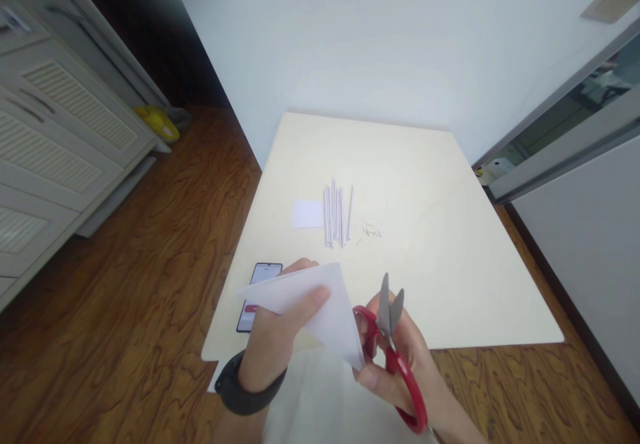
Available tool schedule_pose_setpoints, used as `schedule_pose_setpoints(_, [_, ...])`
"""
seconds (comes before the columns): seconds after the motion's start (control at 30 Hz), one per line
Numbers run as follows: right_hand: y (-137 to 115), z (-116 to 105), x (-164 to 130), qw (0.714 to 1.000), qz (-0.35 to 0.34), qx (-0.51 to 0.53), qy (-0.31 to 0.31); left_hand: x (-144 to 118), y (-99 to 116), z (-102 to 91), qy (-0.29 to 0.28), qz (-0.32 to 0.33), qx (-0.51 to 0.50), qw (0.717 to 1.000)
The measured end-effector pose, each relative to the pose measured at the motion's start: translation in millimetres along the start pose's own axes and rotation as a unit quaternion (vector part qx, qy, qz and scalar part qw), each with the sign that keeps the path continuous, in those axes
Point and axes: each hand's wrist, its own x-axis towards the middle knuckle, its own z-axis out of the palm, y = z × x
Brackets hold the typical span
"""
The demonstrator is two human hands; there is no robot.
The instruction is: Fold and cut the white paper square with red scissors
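My left hand (277, 337) is clamped on a folded sheet of white paper (320, 304), thumb on top and the other fingers underneath, holding it up off the table edge with its point hanging down toward my lap. My right hand (400, 364) is wrapped through the red handles of the scissors (393, 337), blades pointing up and standing slightly parted, just beside the paper's right edge but not biting into it. So I'd say I'm lining up a cut, not making one. The next move, as I judge it, calls for turning the blades in to meet the paper's edge and keeping the sheet taut while they close.

Out past my hands, a phone (259, 287) lies on the cream table (450, 284), partly behind the paper. Further in sits a small white slip (307, 214), right beside it a row of thin white paper sticks (337, 214), then a few tiny scraps (371, 231).

The paper hides my left fingers, and the phone screen is too small to read. My right fingertips vanish behind the handles, and the lower handle loop runs close to the frame's bottom.
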Motion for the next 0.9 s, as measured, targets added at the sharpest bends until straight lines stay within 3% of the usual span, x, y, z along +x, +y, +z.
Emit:
schedule_pose_setpoints(0.43, [-32.1,10.8,29.0,0.981,-0.118,-0.032,0.151,-7.5,14.6,12.5,-0.093,-0.024,0.118,0.988])
schedule_pose_setpoints(0.6, [-37.9,18.3,33.1,0.973,-0.121,-0.064,0.185,-6.5,18.8,16.7,-0.087,0.022,0.171,0.981])
schedule_pose_setpoints(0.9, [-39.9,15.9,33.2,0.967,-0.106,-0.079,0.219,-7.8,14.3,19.9,-0.069,0.008,0.147,0.987])
